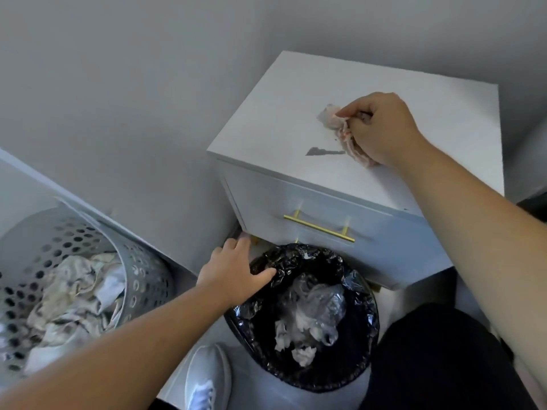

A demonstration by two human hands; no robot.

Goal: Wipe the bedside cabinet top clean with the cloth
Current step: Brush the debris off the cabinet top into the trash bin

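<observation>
Crumpled pinkish cloth [340, 128] bunched in right hand [381, 128] on cabinet top [414, 113]; left hand [233, 276] open.

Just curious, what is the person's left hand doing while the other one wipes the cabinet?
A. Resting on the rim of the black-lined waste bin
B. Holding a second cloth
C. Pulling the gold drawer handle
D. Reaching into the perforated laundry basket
A: the left hand lies on the bag-lined rim of the waste bin, thumb on the black liner, while the right hand presses the cloth on the cabinet top.
</observation>
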